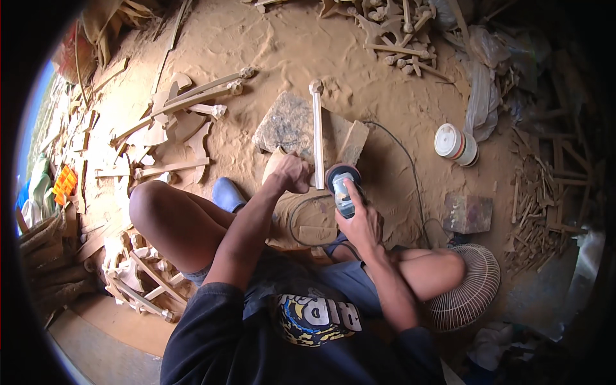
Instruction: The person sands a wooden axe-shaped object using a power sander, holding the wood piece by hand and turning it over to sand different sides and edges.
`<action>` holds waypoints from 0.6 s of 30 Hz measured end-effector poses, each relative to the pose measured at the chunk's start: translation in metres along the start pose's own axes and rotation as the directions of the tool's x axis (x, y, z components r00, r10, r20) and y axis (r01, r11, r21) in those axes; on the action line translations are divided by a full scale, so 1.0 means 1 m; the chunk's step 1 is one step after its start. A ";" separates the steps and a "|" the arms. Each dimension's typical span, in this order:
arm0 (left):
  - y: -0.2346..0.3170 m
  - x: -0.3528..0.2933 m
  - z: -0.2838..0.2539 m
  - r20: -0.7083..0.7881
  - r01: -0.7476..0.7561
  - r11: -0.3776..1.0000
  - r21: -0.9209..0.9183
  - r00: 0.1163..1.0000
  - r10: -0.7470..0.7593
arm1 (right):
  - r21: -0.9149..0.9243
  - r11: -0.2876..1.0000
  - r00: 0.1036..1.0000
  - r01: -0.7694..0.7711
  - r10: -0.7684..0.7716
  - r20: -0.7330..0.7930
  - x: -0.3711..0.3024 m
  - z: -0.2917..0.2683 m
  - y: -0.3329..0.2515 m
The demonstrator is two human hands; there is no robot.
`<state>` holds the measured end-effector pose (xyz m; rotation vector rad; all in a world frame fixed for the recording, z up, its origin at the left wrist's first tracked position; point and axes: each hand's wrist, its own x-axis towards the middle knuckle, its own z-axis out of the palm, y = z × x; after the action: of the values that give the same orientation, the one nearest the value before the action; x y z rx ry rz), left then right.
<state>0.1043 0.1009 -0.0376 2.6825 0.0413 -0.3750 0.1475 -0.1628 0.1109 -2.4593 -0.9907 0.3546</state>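
Pale wood: a slim turned spindle with a carved knob at its far end lies lengthwise over a rough grey stone slab set in fine tan sawdust. Left hand is fisted around the spindle's near end, fingers closed. Right hand grips a handheld sander, fingers wrapped over its body, round disc just beside the spindle's lower end. A black cord loops away rightward. White plastic tub well apart.
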 end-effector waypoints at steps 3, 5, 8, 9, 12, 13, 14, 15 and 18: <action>-0.003 0.000 0.002 -0.026 -0.008 1.000 -0.025 1.000 0.008 | -0.029 1.000 1.000 -0.007 0.006 -0.007 0.000 0.003 0.003; -0.007 -0.002 0.004 -0.057 -0.022 0.999 -0.038 0.998 0.020 | -0.044 0.999 1.000 0.006 -0.007 -0.022 0.002 0.005 0.003; -0.003 0.001 0.000 0.018 0.030 0.998 -0.054 0.999 -0.029 | -0.069 0.998 0.998 -0.015 0.011 -0.062 0.004 0.004 0.007; -0.004 0.001 -0.001 0.010 0.014 0.999 -0.051 1.000 -0.013 | -0.042 0.998 0.998 -0.050 0.048 -0.043 0.006 0.002 0.006; -0.005 -0.001 -0.002 -0.009 -0.006 0.998 -0.056 1.000 0.006 | 0.024 0.997 0.996 -0.069 0.070 -0.050 0.011 0.001 0.009; -0.003 0.000 -0.004 -0.019 -0.011 0.998 -0.066 1.000 0.010 | 0.063 0.997 0.995 -0.053 0.058 -0.077 0.013 0.001 0.011; -0.002 0.002 -0.005 -0.019 -0.015 0.998 -0.066 1.000 0.014 | 0.062 0.997 0.995 -0.056 0.061 -0.079 0.014 0.001 0.014; -0.003 0.002 -0.006 0.014 -0.001 0.998 -0.057 1.000 0.002 | 0.066 0.996 0.994 -0.056 0.062 -0.092 0.016 0.000 0.014; -0.003 0.000 -0.001 -0.035 -0.013 0.998 -0.059 0.999 0.011 | 0.077 0.995 0.991 -0.066 0.074 -0.110 0.023 -0.004 0.014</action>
<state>0.1044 0.1043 -0.0377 2.6296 0.0461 -0.3191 0.1734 -0.1567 0.1055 -2.4232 -0.8318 0.2673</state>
